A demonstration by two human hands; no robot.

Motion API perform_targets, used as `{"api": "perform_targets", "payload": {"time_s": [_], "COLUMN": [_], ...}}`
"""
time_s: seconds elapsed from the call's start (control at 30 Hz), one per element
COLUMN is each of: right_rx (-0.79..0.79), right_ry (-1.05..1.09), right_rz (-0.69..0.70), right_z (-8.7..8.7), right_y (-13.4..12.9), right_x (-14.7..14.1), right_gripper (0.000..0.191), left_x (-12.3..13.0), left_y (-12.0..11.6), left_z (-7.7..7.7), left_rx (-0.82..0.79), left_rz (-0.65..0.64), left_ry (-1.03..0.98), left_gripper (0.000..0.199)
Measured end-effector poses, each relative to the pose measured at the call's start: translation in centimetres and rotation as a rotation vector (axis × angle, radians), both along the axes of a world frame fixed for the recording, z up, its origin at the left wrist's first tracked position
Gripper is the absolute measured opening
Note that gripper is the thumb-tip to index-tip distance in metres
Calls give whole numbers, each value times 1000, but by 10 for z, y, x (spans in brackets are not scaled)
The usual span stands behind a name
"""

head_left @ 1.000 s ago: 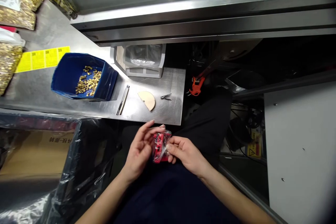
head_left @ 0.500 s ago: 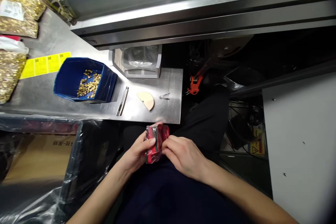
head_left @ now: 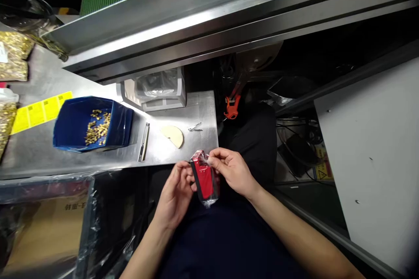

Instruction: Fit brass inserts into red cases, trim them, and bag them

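Note:
A red and black part [head_left: 205,181] in clear plastic wrap hangs between my hands, just off the metal table's front edge. My right hand [head_left: 233,170] pinches the wrap at the part's upper right. On the other side, my left hand [head_left: 176,192] has its palm turned up and fingers loosely curled beside the part's left edge; whether its fingertips touch the part is hard to make out. On the metal table [head_left: 163,152] above lie a cream half-round piece [head_left: 173,136], a cutter knife [head_left: 143,141] and a small metal tool [head_left: 195,127].
A blue bin [head_left: 78,126] with small brass pieces stands on the left, beside a grey bin [head_left: 165,104]. Metal rails cross the top. Orange-handled cutters [head_left: 232,107] hang past the table's right edge. A plastic-lined crate [head_left: 46,231] is at lower left.
The part has turned so its red face shows. My left hand has loosened its grip and moved to the side. My right hand has risen with the wrap. The camera view has shifted.

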State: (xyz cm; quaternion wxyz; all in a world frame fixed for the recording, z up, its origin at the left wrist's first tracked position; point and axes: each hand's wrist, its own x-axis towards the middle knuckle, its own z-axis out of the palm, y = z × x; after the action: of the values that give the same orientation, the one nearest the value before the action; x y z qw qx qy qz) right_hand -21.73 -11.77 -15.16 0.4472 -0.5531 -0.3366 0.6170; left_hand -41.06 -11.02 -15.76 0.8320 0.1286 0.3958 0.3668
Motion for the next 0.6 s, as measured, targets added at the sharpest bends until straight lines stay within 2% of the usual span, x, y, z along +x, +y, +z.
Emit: {"api": "perform_targets", "payload": {"time_s": [0.1, 0.2, 0.27, 0.33, 0.4, 0.47, 0.6], "right_rx": [172, 222, 111, -79, -257, -375, -486], "right_ry": [-132, -133, -5, 160, 337, 468, 538], "right_rz": [78, 171, 190, 166, 150, 162, 244], "right_z": [15, 20, 15, 7, -1, -7, -12], "right_y": [2, -2, -8, -16, -24, -30, -31], "right_x": [5, 5, 2, -2, -6, -7, 1], "right_gripper": [12, 13, 13, 15, 25, 36, 49], "left_x": [-1, -6, -10, -14, -17, -17, -12], "left_y": [-4, -6, -3, 3, 8, 12, 12], "left_z": [-9, -15, -16, -16, -12, -6, 7], "left_rx": [-134, -15, 191, 421, 605, 692, 688], "left_rz": [-263, -345, -346, -367, -448, -537, -609], "left_ry": [-37, -39, 49, 148, 207, 245, 357], "left_gripper": [55, 66, 77, 82, 66, 50, 43]}}
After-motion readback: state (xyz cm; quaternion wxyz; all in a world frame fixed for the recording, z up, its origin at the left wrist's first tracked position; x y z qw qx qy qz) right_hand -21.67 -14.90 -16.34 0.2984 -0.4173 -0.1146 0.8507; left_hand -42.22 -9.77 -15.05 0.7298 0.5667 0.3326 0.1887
